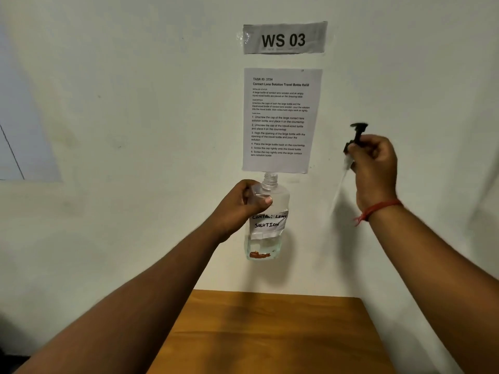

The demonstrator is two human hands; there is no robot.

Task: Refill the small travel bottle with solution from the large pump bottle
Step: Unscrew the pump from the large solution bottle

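Observation:
My left hand (240, 205) grips the large clear bottle (266, 230) by its shoulder and holds it upright in the air in front of the wall. A white label on it reads "Contact Lens Solution". Its threaded neck (270, 179) is bare, with no pump on it. A little liquid sits in the bottom. Off to the right and higher, my right hand (376, 168) holds the black pump head (357, 134), whose thin clear tube (339, 190) hangs down and to the left, blurred. The small travel bottle is not in view.
A wooden table (270, 333) lies below the hands, against a white wall. A "WS 03" sign (283, 39) and a printed task sheet (280, 120) are taped to the wall behind the bottle. A red thread (378, 209) circles my right wrist.

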